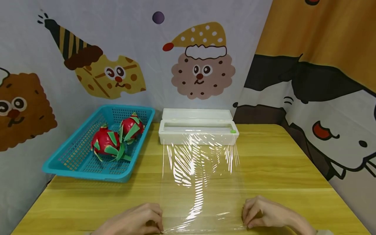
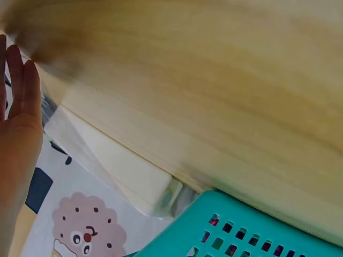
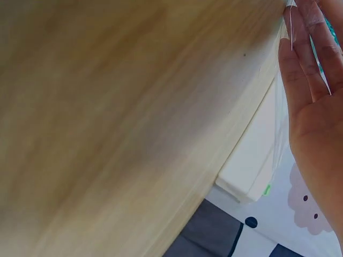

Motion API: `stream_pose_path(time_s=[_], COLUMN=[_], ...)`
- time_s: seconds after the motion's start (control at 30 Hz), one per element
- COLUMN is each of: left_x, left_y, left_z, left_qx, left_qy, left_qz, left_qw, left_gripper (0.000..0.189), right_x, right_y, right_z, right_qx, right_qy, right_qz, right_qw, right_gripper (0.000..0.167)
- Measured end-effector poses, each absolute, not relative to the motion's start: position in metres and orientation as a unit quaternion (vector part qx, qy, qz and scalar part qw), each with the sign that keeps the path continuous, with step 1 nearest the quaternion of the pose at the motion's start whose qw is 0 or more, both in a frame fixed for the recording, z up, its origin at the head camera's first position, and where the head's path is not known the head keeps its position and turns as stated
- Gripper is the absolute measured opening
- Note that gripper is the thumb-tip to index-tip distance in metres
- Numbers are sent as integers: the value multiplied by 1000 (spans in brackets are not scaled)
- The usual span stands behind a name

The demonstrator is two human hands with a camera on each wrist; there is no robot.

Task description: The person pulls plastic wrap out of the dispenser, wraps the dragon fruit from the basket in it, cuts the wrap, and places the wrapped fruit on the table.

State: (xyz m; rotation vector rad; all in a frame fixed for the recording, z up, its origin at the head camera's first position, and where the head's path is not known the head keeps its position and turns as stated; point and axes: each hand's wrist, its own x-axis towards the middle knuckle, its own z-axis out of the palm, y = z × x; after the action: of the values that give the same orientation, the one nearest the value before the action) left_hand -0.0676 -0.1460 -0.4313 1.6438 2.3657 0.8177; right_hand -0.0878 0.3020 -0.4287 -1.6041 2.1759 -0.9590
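A sheet of clear plastic wrap (image 1: 196, 182) stretches over the table from a white wrap dispenser box (image 1: 199, 138) toward the near edge. My left hand (image 1: 138, 219) pinches its near left corner, and my right hand (image 1: 268, 213) pinches the near right corner. The box's lid (image 1: 196, 114) is raised at the back, and a small green slider (image 1: 233, 131) sits at its right end. In the right wrist view, film runs along the fingers of my right hand (image 3: 316, 80). The left wrist view shows my left hand (image 2: 21, 118) at the edge, its thumb out of sight.
A blue perforated basket (image 1: 88, 178) stands at the left of the wooden table (image 1: 273, 163). Inside are two dragon fruits (image 1: 105, 141), red with green scales. A curtain printed with cartoon figures (image 1: 202, 75) hangs right behind the box and basket.
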Motion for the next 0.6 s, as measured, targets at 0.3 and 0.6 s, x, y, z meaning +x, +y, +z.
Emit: stream_pose_path(time_s=[0.3,0.6], left_x=[-65,-63], left_y=[-143,-137], left_z=[-430,-438], left_qx=[487,543], left_qy=[813,796], left_qz=[287,266], left_qw=[138,-5], left_gripper=[23,17], right_x=[-91,-81], right_y=[301,292], right_z=[-428,-429], right_qx=[-563,-556], right_qy=[745,805], right_qz=[-338,-206], right_qw=[119,-21], right_gripper=[13,18])
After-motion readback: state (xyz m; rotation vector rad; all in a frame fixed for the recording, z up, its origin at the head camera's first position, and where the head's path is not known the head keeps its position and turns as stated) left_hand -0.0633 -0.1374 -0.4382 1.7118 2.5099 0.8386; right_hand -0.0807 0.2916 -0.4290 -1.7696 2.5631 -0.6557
